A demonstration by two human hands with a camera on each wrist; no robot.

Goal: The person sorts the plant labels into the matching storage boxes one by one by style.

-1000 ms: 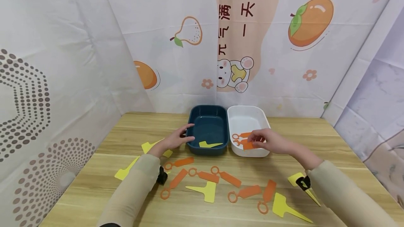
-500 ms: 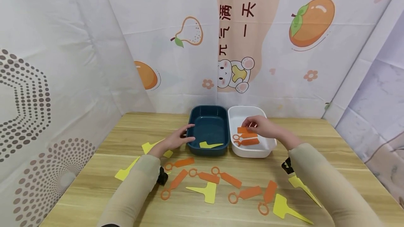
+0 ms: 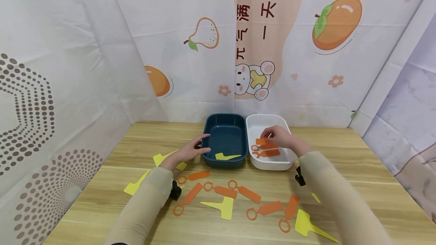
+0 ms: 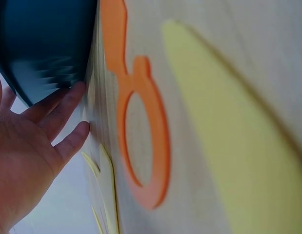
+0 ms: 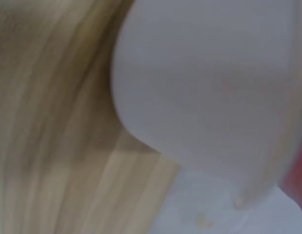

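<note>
My right hand reaches into the white bin, its fingertips pinching an orange plant tag low over the bin floor. The fingers partly cover that tag. Two more orange ring-ended tags lie in front of it in the bin. The left hand rests against the left side of the dark blue bin, fingers extended and holding nothing; the left wrist view shows its fingertips at the bin wall. Inside the blue bin lies one yellow T-shaped plant label. The right wrist view shows mainly the white bin's outer wall.
Several orange ring-ended tags lie across the wooden table in front of the bins. Yellow T-shaped labels are scattered among them and to both sides, some partly under the forearms. A printed curtain hangs behind the bins.
My right hand has moved from the white bin's front toward its back with an orange tag, then lowered slightly, uncovering two tags in front. The left hand has stayed still.
</note>
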